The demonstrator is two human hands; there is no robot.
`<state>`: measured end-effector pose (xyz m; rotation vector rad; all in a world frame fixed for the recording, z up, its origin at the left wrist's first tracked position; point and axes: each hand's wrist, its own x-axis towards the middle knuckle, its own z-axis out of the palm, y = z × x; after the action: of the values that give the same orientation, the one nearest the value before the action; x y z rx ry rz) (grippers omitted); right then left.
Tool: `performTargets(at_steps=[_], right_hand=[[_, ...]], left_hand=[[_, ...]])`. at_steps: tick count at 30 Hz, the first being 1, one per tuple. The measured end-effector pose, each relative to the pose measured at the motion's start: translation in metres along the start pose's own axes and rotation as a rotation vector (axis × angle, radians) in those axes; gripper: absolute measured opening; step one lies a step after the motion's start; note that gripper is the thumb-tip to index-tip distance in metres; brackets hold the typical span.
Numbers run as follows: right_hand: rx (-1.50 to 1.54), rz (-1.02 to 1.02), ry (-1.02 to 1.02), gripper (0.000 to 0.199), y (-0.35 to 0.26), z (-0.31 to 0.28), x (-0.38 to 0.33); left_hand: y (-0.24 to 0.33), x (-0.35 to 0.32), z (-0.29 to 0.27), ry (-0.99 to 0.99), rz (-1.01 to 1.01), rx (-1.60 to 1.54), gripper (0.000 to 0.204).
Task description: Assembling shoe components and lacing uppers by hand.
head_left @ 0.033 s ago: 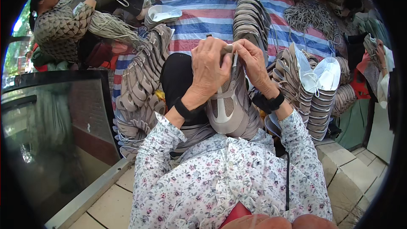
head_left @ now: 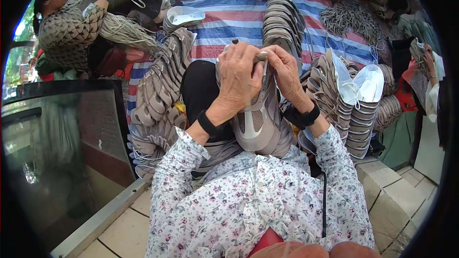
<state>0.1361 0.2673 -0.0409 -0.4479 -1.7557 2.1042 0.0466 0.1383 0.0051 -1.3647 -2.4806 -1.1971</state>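
Note:
A grey-beige shoe upper [head_left: 256, 131] with mesh panels lies across my lap, its rounded toe toward me. My left hand [head_left: 237, 79] is closed over the upper's far part, thumb pointing away. From its knuckles pokes the small dark end [head_left: 235, 41] of something the fingers hide. My right hand [head_left: 287, 74] pinches beside the left thumb, at a short grey-beige strip [head_left: 262, 56]; whether this is a lace or an edge of the upper is unclear. Both wrists wear black bands.
Nested shoe uppers curve along my left [head_left: 160, 79], more stand ahead [head_left: 282, 21], and white-lined stacks [head_left: 366, 110] rise at my right. A pile of laces [head_left: 349, 19] lies on the striped sheet [head_left: 227, 21]. A co-worker [head_left: 71, 28] sits at far left, behind a dark glass panel [head_left: 67, 148].
My left hand's fingers have shifted slightly, and the grey-beige strip between the hands shows a bit more. My right fingertips have moved only a little; the shoe upper stays in my lap.

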Motion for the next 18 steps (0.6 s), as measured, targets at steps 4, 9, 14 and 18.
performTargets(at_steps=[4,9,14,18], right_hand=[[-0.084,-0.095,0.089,0.021,-0.006,0.009,-0.003],[-0.235,-0.083,0.107,0.019,-0.011,0.014,-0.003],[-0.574,-0.446,0.165,0.025,-0.012,0.039,0.006],[-0.724,-0.422,0.140,0.032,0.010,0.039,0.005]], left_hand=[[-0.002,0.004,0.002,-0.063,-0.041,0.147,0.020],[-0.003,-0.004,0.002,-0.016,-0.040,0.233,0.031],[-0.014,-0.008,0.003,0.130,0.010,0.084,0.048],[-0.036,-0.020,-0.018,0.144,-0.174,0.017,0.046]])
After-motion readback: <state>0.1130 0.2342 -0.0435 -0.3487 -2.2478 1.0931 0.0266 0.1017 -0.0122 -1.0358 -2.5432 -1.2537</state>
